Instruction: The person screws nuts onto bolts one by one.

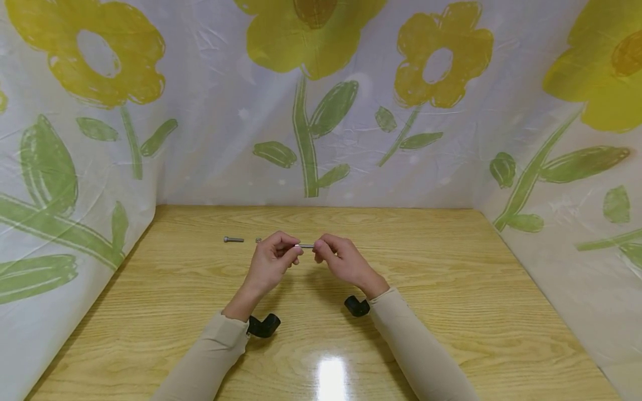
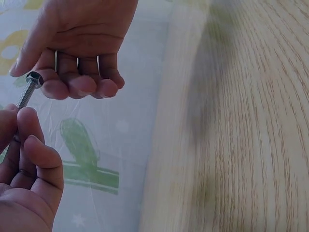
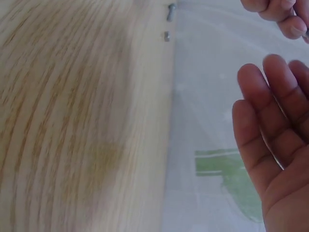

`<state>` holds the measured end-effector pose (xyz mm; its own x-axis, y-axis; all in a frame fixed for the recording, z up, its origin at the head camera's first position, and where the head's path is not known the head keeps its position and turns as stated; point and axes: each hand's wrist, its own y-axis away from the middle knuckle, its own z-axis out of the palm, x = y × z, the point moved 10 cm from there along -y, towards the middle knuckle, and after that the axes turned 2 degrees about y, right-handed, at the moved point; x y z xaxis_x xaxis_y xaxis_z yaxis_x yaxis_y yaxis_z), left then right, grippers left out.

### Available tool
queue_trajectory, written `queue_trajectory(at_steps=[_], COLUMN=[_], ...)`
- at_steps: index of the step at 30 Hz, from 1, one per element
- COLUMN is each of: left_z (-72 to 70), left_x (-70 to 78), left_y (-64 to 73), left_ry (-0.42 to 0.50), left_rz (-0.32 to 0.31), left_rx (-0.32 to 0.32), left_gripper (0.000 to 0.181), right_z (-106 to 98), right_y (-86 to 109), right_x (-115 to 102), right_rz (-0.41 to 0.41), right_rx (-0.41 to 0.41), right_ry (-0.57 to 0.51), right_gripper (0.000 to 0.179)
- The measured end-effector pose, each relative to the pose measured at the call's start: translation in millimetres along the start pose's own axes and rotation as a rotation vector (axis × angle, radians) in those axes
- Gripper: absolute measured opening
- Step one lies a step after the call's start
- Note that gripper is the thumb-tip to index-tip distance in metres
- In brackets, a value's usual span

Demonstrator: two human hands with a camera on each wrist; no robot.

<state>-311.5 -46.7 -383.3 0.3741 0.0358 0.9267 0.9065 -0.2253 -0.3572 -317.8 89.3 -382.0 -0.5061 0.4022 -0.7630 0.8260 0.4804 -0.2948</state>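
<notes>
My left hand (image 1: pixel 268 264) pinches the shank of a threaded metal bolt (image 1: pixel 306 246), held above the wooden table. Its thumb and fingertips grip the thread, as the left wrist view shows. On the bolt's other end sits a hex nut (image 2: pixel 34 78). My right hand (image 1: pixel 346 262) has thumb and forefinger at the nut, one on each side, its other fingers loosely bent. In the right wrist view the right hand's (image 3: pixel 277 121) thumb is out of frame, with the left fingers at the top corner. A second bolt (image 1: pixel 234 240) and a loose nut (image 1: pixel 258 240) lie left of the hands.
The wood-grain table (image 1: pixel 426 345) spreads under both arms. A white cloth with printed yellow flowers (image 1: pixel 210 111) hangs behind it and along both sides. Black curved pieces (image 1: pixel 264 326) are attached at the wrists.
</notes>
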Motion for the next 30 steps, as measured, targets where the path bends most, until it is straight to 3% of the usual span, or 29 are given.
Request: queue_trajectory(at_steps=[3,8,13,16,19,22,26,30], left_z=[-0.8,-3.0,-2.8,-2.5,-1.6,0.3,2.3,2.0], left_x=[-0.4,-4.9,-3.7,-4.5,-3.1,7.3,22.2,25.1], left_y=[-0.4,-1.3,-1.3,-1.5,-1.0,0.7,3.2,3.8], left_ry=[-0.006,-0.02,-0.005,0.004,0.009,0.014,0.008,-0.007], left_rz=[-0.003,-0.003,0.007,-0.009,-0.03,-0.036,-0.035,-0.032], left_rx=[0.002,0.007,0.007,0.007,0.002,-0.01,-0.02,-0.02], left_gripper=[0.014,0.012,0.014,0.015,0.015,0.015,0.014,0.014], right_z=[-3,-9,-8,-7,-4,0,2,0], right_y=[2.5,4.8,5.2,5.0,4.3,2.4,0.1,-0.5], right_x=[-16,-38,-43,-39,-31,-15,2,2], right_rz=[0.011,-0.062,-0.112,-0.068,-0.013,0.012,0.011,-0.043], right_rx=[-0.005,0.017,0.025,0.015,0.001,-0.004,0.015,0.042], right_ry=[-0.01,-0.038,-0.035,-0.026,-0.027,-0.029,-0.013,-0.02], right_gripper=[0.021,0.035,0.016,0.009,0.014,0.017,0.019,0.033])
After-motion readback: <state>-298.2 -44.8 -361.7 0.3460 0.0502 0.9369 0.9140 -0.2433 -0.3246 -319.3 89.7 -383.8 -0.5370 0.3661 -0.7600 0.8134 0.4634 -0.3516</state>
